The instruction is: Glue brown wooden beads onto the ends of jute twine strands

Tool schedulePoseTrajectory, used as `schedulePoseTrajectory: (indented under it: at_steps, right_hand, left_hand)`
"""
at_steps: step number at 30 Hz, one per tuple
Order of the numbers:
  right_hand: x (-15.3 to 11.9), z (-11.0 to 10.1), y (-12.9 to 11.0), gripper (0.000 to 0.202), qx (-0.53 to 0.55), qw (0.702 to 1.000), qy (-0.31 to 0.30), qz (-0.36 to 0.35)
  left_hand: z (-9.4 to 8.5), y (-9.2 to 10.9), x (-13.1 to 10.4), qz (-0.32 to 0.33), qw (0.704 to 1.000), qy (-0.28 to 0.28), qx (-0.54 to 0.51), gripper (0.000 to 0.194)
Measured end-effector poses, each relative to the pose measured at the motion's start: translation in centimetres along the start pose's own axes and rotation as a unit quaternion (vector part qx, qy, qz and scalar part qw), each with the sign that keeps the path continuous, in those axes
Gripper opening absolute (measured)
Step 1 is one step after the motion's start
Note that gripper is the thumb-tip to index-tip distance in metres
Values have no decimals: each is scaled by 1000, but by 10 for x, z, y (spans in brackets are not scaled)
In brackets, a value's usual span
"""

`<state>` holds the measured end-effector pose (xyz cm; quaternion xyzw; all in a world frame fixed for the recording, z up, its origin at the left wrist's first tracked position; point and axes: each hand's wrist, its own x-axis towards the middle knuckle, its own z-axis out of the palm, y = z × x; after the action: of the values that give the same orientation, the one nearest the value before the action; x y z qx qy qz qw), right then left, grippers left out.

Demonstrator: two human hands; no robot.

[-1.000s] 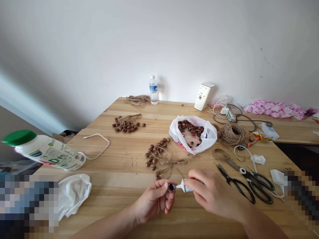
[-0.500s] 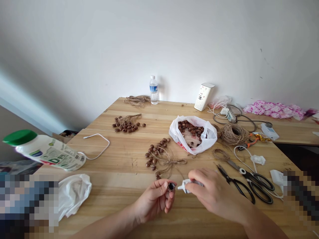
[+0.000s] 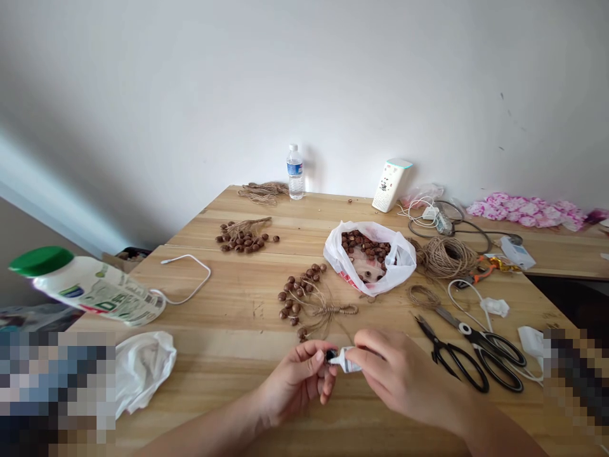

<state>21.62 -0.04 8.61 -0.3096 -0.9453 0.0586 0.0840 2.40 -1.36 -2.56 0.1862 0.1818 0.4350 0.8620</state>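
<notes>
My left hand (image 3: 299, 374) pinches a small brown nut shell (image 3: 329, 353) with its dark hollow turned to the right. A white squeeze tube (image 3: 351, 360), likely glue, is gripped in my right hand (image 3: 399, 374), its nozzle tip at the shell's opening. Whether the tip is inside or only at the rim I cannot tell. Just beyond the hands lies a bundle of brown nuts on twine (image 3: 295, 295), gathered at a wrapped twine handle (image 3: 340, 310). A white plastic bag (image 3: 402, 263) behind it holds many loose nuts.
Two pairs of scissors (image 3: 495, 362) lie at the right, near a coil of twine (image 3: 447, 257) and cables. Another nut bundle (image 3: 242, 241), a water bottle (image 3: 295, 174) and a white speaker-like box (image 3: 391, 185) stand further back. A green-capped white bottle (image 3: 99, 289) lies at left.
My right hand has moved the tube left, bringing its nozzle from a short gap up to the nut shell's opening. The left hand stays almost in place.
</notes>
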Motion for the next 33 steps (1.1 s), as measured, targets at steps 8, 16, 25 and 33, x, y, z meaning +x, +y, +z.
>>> schedulePoseTrajectory:
  at_steps: [8, 16, 25, 33]
  right_hand:
    - [0, 5, 1, 25, -12, 1000, -5, -9]
    - [-1, 5, 2, 28, -30, 999, 7, -38]
    - [-1, 8, 4, 27, -42, 997, 24, -60]
    - [0, 6, 3, 28, -56, 996, 48, -58]
  left_hand:
    - [-1, 0, 1, 4, 1000, 16, 6, 13]
    - [-1, -2, 0, -3, 1000, 23, 7, 13]
    - [0, -1, 1, -4, 1000, 28, 2, 14]
    - [0, 0, 1, -9, 999, 32, 4, 14]
